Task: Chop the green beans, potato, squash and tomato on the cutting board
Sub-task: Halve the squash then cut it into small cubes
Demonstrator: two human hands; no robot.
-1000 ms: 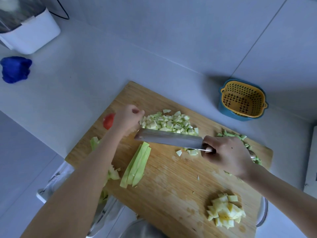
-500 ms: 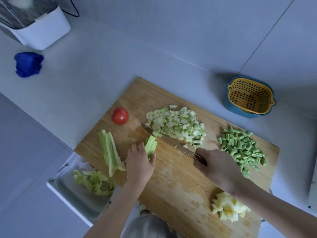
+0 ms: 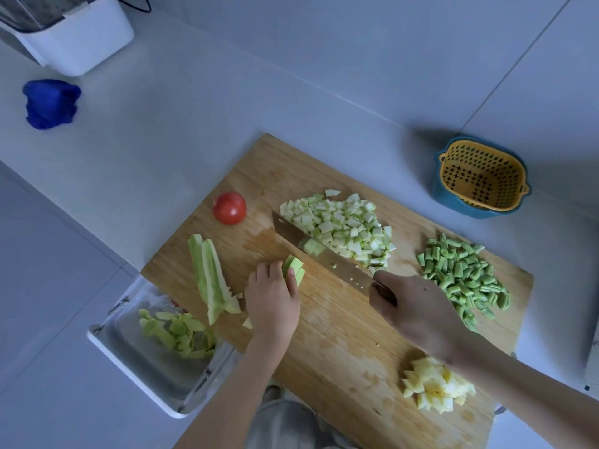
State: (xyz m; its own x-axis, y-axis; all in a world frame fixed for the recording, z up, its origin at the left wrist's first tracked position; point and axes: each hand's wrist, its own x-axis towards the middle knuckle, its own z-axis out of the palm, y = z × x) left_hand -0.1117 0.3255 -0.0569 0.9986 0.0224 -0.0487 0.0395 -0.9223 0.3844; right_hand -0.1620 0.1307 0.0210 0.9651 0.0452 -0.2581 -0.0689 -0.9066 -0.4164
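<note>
Left hand: the left hand [image 3: 272, 306] is curled over a bundle of squash sticks [image 3: 295, 271], fingertips holding them down on the cutting board [image 3: 340, 335].
Right hand: the right hand [image 3: 418, 309] is clamped round the handle of the knife [image 3: 324, 256]; the blade slants away to the far left, its far side against the diced squash [image 3: 343, 228].
Squash strips: two uncut squash strips [image 3: 210, 280] lie left of the left hand.
Tomato: the whole tomato [image 3: 229, 208] sits near the board's far left edge.
Green beans: the chopped green beans [image 3: 463, 277] are piled at the right end.
Potato: the potato cubes [image 3: 434, 388] are heaped at the near right corner.
Tray: a tray [image 3: 152, 367] beside the board's left end holds green peelings [image 3: 178, 332].
Surface: the pale surface [image 3: 162, 140] carries a yellow basket [image 3: 479, 179] and a blue cloth [image 3: 50, 103].
</note>
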